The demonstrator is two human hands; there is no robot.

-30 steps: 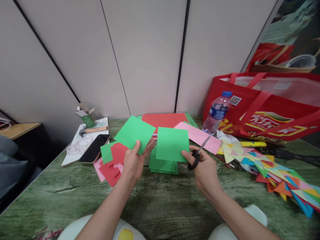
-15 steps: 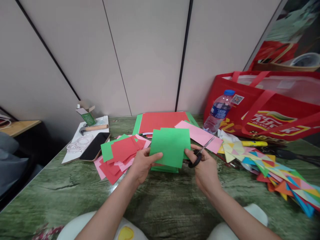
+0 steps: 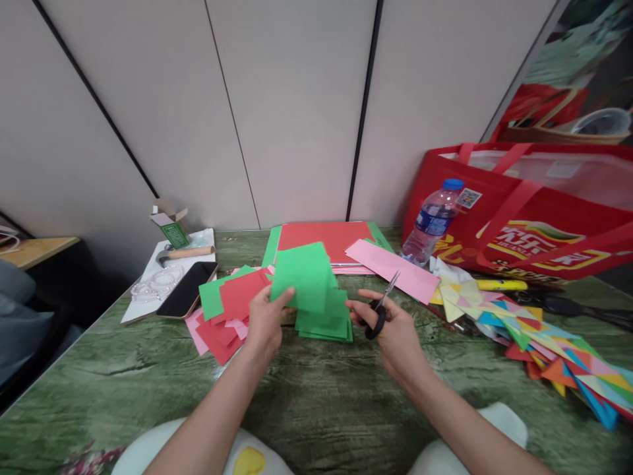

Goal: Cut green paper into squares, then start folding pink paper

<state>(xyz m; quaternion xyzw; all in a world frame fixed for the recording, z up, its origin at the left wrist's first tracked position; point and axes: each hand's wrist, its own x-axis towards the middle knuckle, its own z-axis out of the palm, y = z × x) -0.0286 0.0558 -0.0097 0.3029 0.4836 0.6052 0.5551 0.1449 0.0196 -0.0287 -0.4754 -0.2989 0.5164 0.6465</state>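
My left hand (image 3: pixel 268 318) pinches a green paper sheet (image 3: pixel 301 274) by its lower left part, thumb on the front, raised over the table. Below and to the right of it lies a stack of green paper pieces (image 3: pixel 330 318). Close to that stack's right side is my right hand (image 3: pixel 388 323), its fingers round the black handles of a pair of scissors (image 3: pixel 380 315). The blades point up and away, toward a pink paper strip (image 3: pixel 395 269). Left of my left hand, red paper pieces (image 3: pixel 242 293) lie in a loose pile with pink and green ones.
Red sheets (image 3: pixel 321 239) lie at the back by the wall. A water bottle (image 3: pixel 432 224) stands before a red bag (image 3: pixel 534 211). Folded coloured paper pieces (image 3: pixel 548 343) spread at right. A phone (image 3: pixel 188 290), a hammer (image 3: pixel 190 252) and a small box (image 3: pixel 171 227) are at left.
The green sheet in my left hand has moved left, off my right fingers, uncovering more of the green stack. My right hand has shifted slightly left with the scissors.
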